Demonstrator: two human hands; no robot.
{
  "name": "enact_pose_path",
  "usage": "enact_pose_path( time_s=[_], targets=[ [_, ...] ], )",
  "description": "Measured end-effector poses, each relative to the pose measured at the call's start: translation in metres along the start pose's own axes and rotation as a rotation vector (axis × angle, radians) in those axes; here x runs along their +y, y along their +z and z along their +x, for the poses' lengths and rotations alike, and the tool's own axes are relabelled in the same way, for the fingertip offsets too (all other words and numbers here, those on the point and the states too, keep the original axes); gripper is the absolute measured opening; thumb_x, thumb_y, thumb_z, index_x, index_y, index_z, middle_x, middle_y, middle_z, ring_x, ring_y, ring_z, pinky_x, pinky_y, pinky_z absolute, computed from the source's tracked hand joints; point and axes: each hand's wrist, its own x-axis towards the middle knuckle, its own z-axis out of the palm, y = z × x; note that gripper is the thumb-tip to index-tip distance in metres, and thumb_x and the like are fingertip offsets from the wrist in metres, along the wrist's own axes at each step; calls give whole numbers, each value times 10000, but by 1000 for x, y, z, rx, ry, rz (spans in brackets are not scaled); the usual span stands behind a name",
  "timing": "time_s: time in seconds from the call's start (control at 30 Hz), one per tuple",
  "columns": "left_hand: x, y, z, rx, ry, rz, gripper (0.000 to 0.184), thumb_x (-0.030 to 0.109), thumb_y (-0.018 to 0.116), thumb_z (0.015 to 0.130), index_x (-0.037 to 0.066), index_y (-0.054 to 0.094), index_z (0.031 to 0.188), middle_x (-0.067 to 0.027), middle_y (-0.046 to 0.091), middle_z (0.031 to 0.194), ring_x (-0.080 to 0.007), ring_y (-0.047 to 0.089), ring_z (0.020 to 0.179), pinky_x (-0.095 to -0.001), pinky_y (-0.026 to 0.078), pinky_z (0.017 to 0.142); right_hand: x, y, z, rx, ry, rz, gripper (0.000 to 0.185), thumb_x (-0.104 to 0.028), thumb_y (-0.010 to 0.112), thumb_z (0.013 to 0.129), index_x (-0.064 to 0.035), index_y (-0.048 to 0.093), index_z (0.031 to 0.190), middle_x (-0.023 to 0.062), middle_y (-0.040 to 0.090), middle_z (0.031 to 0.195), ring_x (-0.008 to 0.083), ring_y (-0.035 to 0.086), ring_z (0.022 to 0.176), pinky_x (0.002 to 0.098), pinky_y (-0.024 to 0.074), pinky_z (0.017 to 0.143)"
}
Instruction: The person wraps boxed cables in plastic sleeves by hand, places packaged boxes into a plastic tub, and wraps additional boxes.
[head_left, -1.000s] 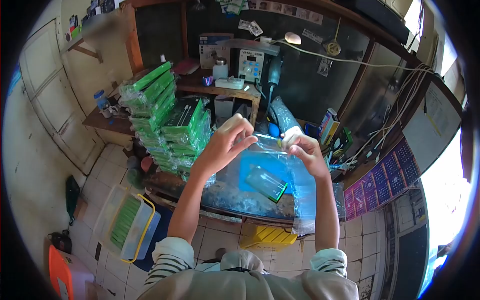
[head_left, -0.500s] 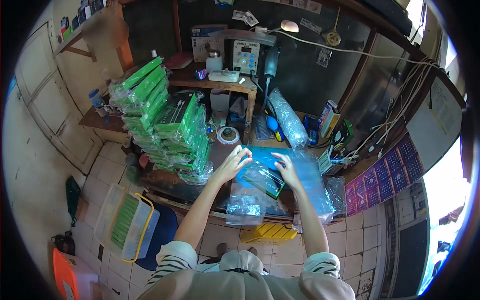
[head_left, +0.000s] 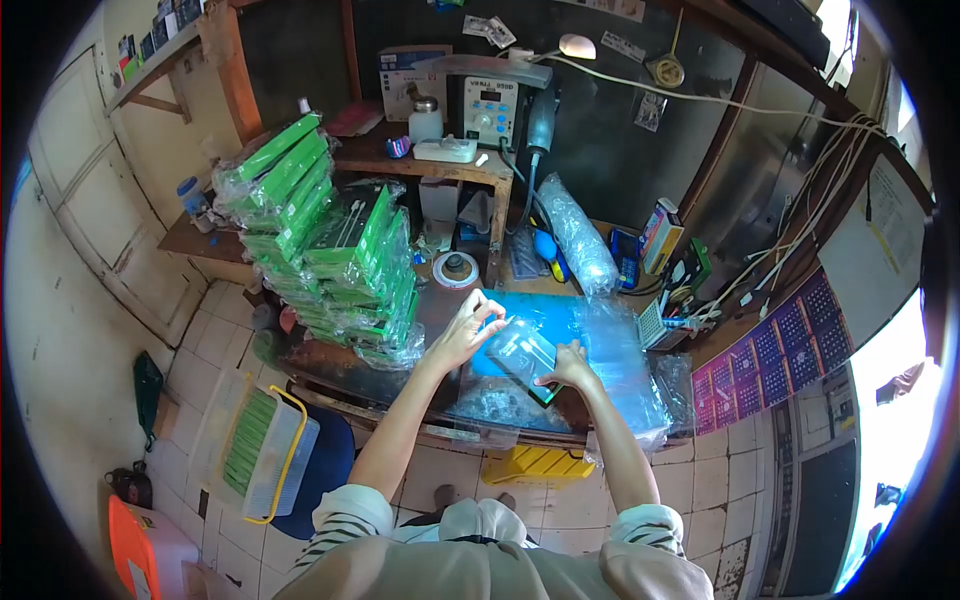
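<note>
My right hand (head_left: 572, 367) grips the lower right end of a dark, flat box (head_left: 522, 358) with a green edge, tilted above the blue mat (head_left: 490, 308). Clear plastic film (head_left: 488, 405) lies beneath and in front of the box. At the box's upper left, my left hand (head_left: 470, 332) has its fingers pinched together on the edge of a clear plastic bag. To the right of the mat is a pile of clear plastic sleeves (head_left: 620, 365).
Two tall stacks of wrapped green boxes (head_left: 350, 240) stand on the left. A bubble-wrap roll (head_left: 580, 235), a pen holder (head_left: 655, 328) and a soldering station (head_left: 490, 112) are behind. A clear bin (head_left: 265, 440) and a yellow crate (head_left: 538, 464) sit below.
My hands came down from the raised clear plastic to the box. My right hand has closed on the box's end, and the box has tilted up from the mat.
</note>
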Motion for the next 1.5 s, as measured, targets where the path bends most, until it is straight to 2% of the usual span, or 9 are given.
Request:
enact_pose_path(
  time_s=[0.07, 0.2, 0.33, 0.47, 0.57, 0.67, 0.97, 1.07, 1.5],
  targets=[
    [1, -2, 0, -10, 2, 6, 170, 226, 534, 848, 72, 508, 916, -92, 382, 825, -231, 438, 787, -323, 369, 722, 15, 0, 6, 16, -60, 188, 715, -335, 806, 546, 16, 463, 1066, 204, 559, 922, 315, 553, 886, 401, 460, 736],
    [5, -7, 0, 9, 19, 19, 170, 227, 536, 848, 74, 506, 918, -91, 386, 826, -233, 441, 791, -328, 369, 724, 18, -21, -24, -34, 55, 576, 454, -182, 694, 727, -41, 411, 1053, 98, 574, 857, 153, 585, 729, 270, 465, 527],
    [14, -10, 3, 15, 48, -18, 167, 226, 538, 847, 75, 501, 909, -90, 393, 827, -232, 445, 801, -330, 369, 723, 18, -46, -58, 184, -47, 1031, 424, -208, 609, 807, -35, 332, 1079, 82, 548, 934, 127, 568, 753, 260, 481, 512],
    [23, -8, 9, 1, 78, -22, 165, 221, 538, 848, 72, 498, 905, -87, 398, 825, -230, 451, 809, -330, 371, 721, -10, -63, -72, 322, -277, 1698, 306, -127, 509, 865, -57, 348, 1115, 99, 537, 1018, 200, 571, 862, 319, 502, 676],
    [27, -6, 14, -1, 111, -1, 179, 230, 541, 847, 67, 503, 909, -94, 415, 835, -239, 465, 818, -334, 380, 723, -28, -73, -77, 359, -345, 1998, 269, -98, 552, 829, -53, 443, 1071, 97, 543, 1023, 203, 538, 947, 384, 456, 823],
    [34, -4, 16, -26, 116, 2, 187, 241, 544, 844, 64, 515, 895, -109, 443, 865, -268, 482, 838, -351, 401, 729, -39, -82, -77, 358, -382, 2156, 238, -96, 607, 792, -77, 502, 1005, 58, 561, 993, 177, 539, 925, 373, 443, 817],
    [41, -4, 16, -49, 191, 103, 150, 175, 599, 800, 67, 537, 882, -96, 429, 830, -265, 467, 807, -354, 405, 699, -53, -96, -59, 414, -308, 1740, 351, -129, 705, 721, -112, 536, 1029, -23, 577, 957, 92, 525, 884, 263, 394, 746],
    [43, -4, 16, -52, 202, 118, 146, 158, 615, 784, 74, 543, 878, -90, 422, 814, -252, 458, 800, -348, 402, 697, -61, -89, -52, 350, -223, 1577, 329, -155, 687, 743, -101, 525, 1023, 2, 566, 971, 119, 524, 913, 353, 413, 784],
    [42, -11, 18, -15, 231, 143, 156, 166, 622, 774, 83, 540, 878, -76, 431, 810, -237, 452, 822, -339, 401, 716, -60, -77, -71, 204, -193, 1472, 352, -93, 705, 714, -14, 535, 1011, 69, 594, 938, 161, 588, 828, 286, 501, 704]
  ],
)
